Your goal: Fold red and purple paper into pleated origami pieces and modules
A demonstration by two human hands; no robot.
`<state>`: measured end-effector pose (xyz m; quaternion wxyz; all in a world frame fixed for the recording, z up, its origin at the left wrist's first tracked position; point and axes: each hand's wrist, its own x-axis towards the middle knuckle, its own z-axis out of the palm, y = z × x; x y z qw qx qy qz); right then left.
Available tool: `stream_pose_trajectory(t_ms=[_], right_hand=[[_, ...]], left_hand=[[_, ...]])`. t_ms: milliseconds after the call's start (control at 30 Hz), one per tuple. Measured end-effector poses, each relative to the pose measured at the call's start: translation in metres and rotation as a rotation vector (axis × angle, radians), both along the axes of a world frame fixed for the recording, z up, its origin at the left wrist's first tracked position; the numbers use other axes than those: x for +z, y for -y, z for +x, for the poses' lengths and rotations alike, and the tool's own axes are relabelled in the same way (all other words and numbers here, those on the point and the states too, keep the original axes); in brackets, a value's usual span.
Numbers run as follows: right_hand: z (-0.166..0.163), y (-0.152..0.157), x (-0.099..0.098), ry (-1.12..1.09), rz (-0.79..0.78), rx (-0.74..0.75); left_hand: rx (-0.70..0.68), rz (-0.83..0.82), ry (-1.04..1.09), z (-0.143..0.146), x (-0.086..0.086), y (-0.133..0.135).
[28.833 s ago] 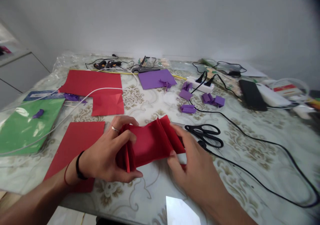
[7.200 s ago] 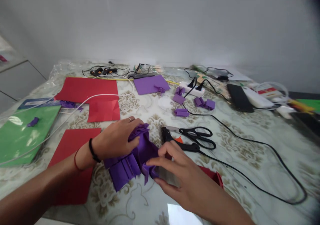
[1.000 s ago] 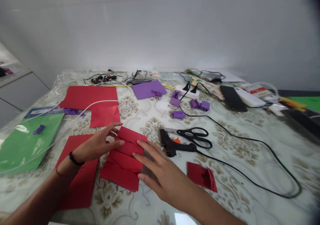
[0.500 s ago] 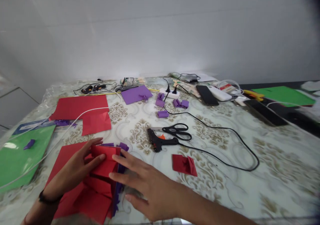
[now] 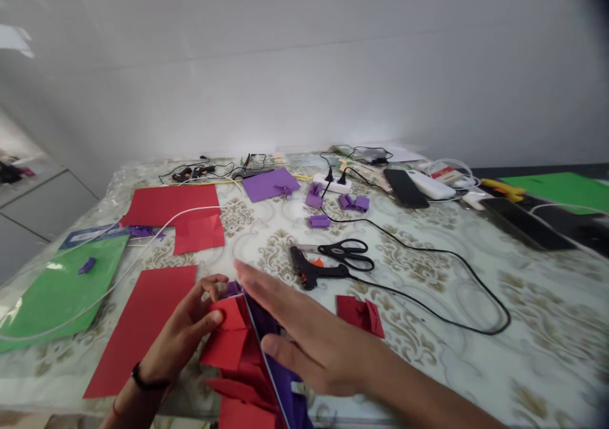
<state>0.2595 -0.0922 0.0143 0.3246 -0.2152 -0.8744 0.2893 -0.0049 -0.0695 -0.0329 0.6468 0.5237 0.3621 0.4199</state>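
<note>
A paper craft piece stands tilted at the table's near edge, with folded red flaps on its left face and purple paper on its right. My left hand is closed on its upper left edge, thumb on the red flap and fingers by a purple fold. My right hand lies along the purple side, fingers stretched out and thumb apart. Its palm side is hidden. Under my left arm a flat red sheet lies on the table. A small folded red paper piece sits right of my right hand.
A black glue gun and scissors lie ahead, with the gun's cable looping right. Several folded purple pieces rest near a white power strip. Green sheets are left; phones lie far right.
The craft piece has been lifted off the flat red sheet, turned up on edge and moved right, showing its purple side. Both hands have moved with it; my right hand's fingers have straightened.
</note>
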Motion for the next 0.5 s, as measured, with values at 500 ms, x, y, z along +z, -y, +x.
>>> stream_pose_trajectory(t_ms=[500], right_hand=[[0.019, -0.021, -0.025, -0.237, -0.947, -0.131]], left_hand=[[-0.083, 0.245, 0.121, 0.015, 0.02, -0.004]])
